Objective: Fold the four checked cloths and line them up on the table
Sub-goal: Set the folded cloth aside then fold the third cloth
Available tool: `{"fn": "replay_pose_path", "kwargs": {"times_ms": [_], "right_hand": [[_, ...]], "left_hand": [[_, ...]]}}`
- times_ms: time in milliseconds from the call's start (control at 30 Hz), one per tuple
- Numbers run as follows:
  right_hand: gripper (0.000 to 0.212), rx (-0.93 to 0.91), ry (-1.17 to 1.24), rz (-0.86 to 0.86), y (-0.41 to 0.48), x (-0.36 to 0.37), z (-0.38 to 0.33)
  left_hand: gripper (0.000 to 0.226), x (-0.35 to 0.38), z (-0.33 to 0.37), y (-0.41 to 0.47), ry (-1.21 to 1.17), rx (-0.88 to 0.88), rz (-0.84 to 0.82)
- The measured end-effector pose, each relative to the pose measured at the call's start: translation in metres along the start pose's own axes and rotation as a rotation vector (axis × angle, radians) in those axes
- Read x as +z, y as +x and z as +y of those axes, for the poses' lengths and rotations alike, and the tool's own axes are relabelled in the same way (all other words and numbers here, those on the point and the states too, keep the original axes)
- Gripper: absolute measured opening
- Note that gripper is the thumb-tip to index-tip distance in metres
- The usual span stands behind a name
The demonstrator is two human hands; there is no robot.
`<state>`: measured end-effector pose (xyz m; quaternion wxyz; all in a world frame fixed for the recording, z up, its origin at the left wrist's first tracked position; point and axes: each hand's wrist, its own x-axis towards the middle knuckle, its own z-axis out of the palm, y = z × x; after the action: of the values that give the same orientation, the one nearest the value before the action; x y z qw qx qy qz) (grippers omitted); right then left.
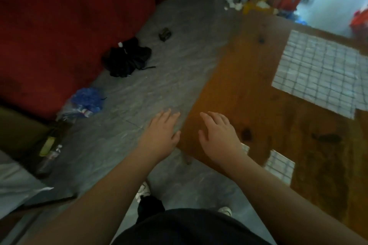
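**Both hands empty, cloths waiting off to the right**

Nothing is being held right now. The left hand (162,132) is spread open over the floor (159,77), just off the table (245,89) edge, and the right hand (217,135) is spread open above the table's near corner.

The big checked cloth (318,73) is laid flat toward the far right, partly cut off by the frame, its grid running skewed to the table edges. A smaller folded-looking cloth (279,167) is seen by the near edge, beside the right forearm.

Probably best if the flat one is taken by two corners and folded edge to edge, so the checks are kept square.
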<state>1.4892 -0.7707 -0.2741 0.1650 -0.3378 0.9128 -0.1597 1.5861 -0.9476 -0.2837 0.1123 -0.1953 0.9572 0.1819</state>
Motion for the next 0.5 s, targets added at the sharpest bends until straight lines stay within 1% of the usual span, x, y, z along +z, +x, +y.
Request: {"fn": "replay_pose_path", "kwargs": {"times_ms": [100, 233, 300, 400, 500], "right_hand": [[0.058, -0.055, -0.024, -0.038, 0.043, 0.015, -0.075], [0.057, -0.117, -0.065, -0.007, 0.102, 0.041, -0.172], [0.057, -0.158, -0.045, -0.008, 0.129, 0.051, -0.217], [0.056, -0.201, -0.019, -0.011, 0.165, 0.057, -0.265], [0.056, -0.186, -0.023, -0.001, 0.196, 0.055, -0.287]], "left_hand": [[0.064, -0.04, -0.083, -0.006, 0.001, -0.057, 0.052], [0.066, -0.089, -0.188, -0.015, 0.005, -0.16, 0.098], [0.066, -0.11, -0.231, -0.017, 0.013, -0.211, 0.116], [0.064, -0.134, -0.28, -0.01, -0.007, -0.293, 0.121], [0.065, -0.15, -0.311, 0.01, -0.014, -0.314, 0.105]]}}
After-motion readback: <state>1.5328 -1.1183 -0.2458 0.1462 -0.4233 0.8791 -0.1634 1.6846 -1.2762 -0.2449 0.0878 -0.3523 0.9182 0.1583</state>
